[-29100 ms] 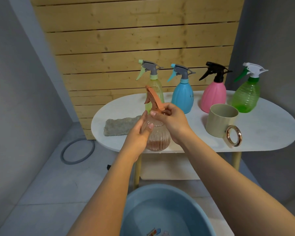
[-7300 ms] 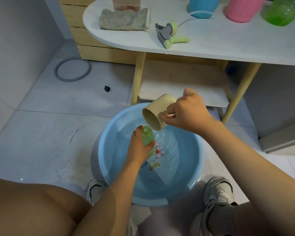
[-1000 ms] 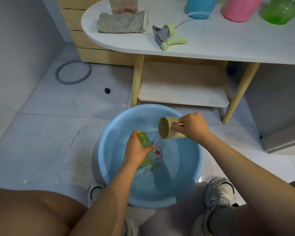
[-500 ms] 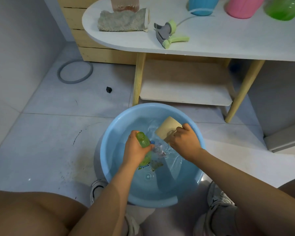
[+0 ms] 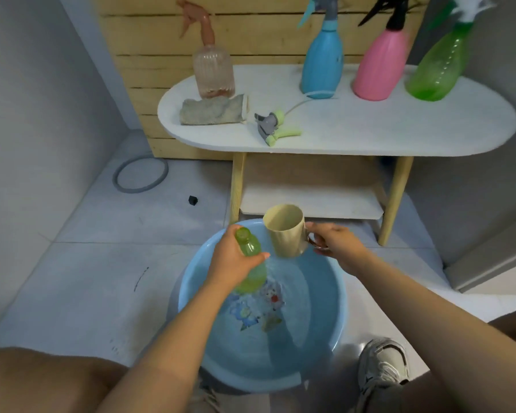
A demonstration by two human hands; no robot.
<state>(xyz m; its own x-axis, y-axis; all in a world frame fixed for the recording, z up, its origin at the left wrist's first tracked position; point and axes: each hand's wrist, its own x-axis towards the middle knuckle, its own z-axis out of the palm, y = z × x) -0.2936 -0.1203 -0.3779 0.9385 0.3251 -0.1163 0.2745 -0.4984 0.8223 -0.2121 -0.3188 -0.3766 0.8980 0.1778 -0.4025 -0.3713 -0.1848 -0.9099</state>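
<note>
Now left hand (image 5: 231, 262) clasps translucent green bottle (image 5: 248, 248); right hand (image 5: 338, 244) holds beige cup (image 5: 286, 232) upright.

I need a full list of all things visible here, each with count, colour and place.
bottle: 1, yellow-green, above the basin
cup: 1, beige, above the basin
basin: 1, light blue, on the floor
spray head: 1, green-grey, on the table
cloth: 1, grey, table's left end
spray bottles: 4, peach, blue, pink, green, standing on the table
table: 1, white, against wooden wall
ring: 1, grey, on the floor
block: 1, black, small, on the floor
shoe: 1, grey, beside the basin
left hand: 1, grips the bottle
right hand: 1, holds the cup's handle
</note>
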